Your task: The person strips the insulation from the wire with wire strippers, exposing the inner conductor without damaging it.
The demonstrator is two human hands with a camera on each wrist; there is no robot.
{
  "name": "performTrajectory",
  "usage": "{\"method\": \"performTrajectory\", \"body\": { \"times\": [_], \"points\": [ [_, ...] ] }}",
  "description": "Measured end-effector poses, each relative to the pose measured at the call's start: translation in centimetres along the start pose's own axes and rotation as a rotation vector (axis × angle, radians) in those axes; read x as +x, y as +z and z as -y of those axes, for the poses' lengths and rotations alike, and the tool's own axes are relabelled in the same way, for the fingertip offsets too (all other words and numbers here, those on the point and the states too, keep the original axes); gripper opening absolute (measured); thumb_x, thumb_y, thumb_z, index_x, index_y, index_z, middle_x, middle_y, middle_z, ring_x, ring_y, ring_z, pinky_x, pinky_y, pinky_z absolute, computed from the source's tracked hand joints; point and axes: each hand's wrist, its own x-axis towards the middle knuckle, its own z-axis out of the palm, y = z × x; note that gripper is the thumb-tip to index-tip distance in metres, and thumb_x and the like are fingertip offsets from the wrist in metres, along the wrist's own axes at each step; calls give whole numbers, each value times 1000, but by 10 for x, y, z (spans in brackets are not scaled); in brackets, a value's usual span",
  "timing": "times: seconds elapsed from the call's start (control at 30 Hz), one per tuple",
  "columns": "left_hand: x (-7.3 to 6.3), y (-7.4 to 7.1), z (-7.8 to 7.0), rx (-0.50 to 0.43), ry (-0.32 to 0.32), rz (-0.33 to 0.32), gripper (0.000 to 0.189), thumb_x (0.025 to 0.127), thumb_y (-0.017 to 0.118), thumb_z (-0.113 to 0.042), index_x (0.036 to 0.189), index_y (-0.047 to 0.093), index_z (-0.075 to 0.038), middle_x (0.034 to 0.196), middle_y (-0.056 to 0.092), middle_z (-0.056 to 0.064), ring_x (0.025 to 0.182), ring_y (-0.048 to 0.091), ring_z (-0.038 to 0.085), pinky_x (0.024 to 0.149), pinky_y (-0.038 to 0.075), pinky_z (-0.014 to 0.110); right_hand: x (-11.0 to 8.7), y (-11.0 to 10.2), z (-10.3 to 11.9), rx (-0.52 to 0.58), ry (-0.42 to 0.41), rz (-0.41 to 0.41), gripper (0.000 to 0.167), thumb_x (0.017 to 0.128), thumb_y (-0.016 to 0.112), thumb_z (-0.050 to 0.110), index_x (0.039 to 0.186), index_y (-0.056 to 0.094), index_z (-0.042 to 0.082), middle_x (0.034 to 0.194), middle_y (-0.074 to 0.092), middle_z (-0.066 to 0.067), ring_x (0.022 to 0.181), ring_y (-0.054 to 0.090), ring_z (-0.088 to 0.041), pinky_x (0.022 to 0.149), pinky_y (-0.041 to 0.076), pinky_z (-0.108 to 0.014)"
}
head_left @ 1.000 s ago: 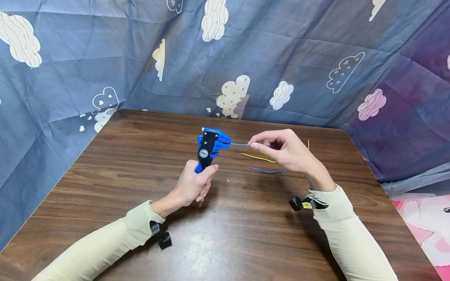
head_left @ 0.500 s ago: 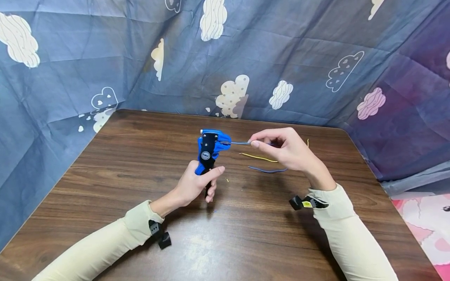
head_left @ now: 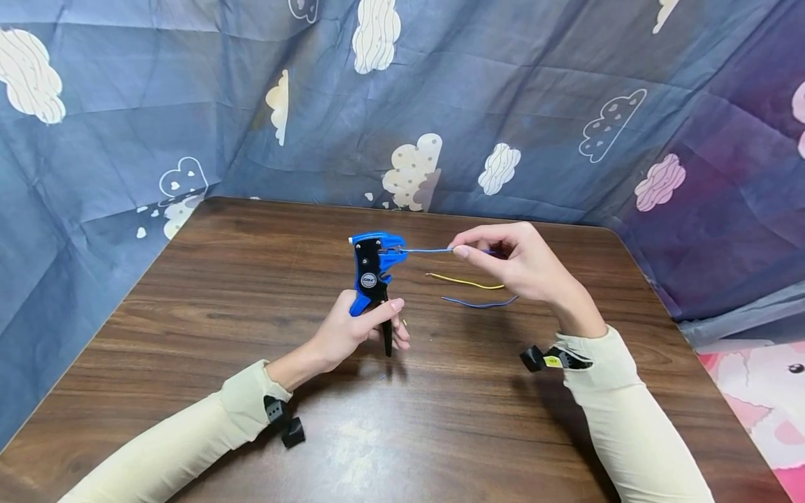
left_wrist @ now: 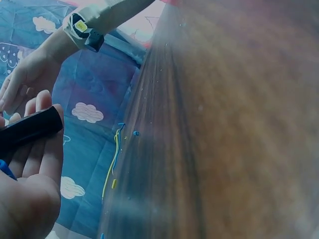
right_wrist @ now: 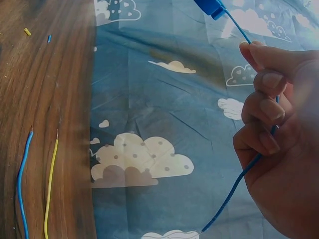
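Observation:
My left hand (head_left: 339,332) holds a blue and black wire stripper (head_left: 370,269) upright above the table. Its handles are spread; the black one (left_wrist: 35,128) lies across loosely extended fingers in the left wrist view, and its jaws are parted. My right hand (head_left: 525,262) pinches a blue wire (head_left: 430,250) between thumb and index finger. The wire runs level to the left, its far end right at the stripper's mouth. In the right wrist view the rest of this wire (right_wrist: 229,194) passes behind the curled fingers and hangs below the palm.
On the wooden table (head_left: 251,307), a yellow wire (head_left: 465,281) and a second blue wire (head_left: 479,304) lie below my right hand, with bare ends toward the left. Small yellow (right_wrist: 27,32) and blue (right_wrist: 49,38) scraps lie nearby. A cloud-patterned curtain (head_left: 339,168) hangs behind the table.
My left fingers have loosened and the stripper's handles have spread, parting its jaws. My right hand has shifted slightly right and up with the blue wire, so more wire shows between hand and tool.

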Motion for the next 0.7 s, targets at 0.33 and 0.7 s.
{"method": "performTrajectory", "body": {
  "times": [0.33,0.7],
  "points": [
    [-1,1,-1,-4,21,2,25,110,64,-22,112,64,3,95,75,18,72,75,25,72,69,52,0,0,1,-5,33,13,16,102,77,13,113,83,23,63,50,5,54,39,-12,46,29,-31],
    [-2,1,-2,-16,16,12,29,109,65,-21,107,60,8,83,67,13,66,72,24,66,69,46,0,2,-1,-11,20,2,14,102,76,13,113,83,20,63,48,6,54,38,-12,47,28,-31]
  ]
}}
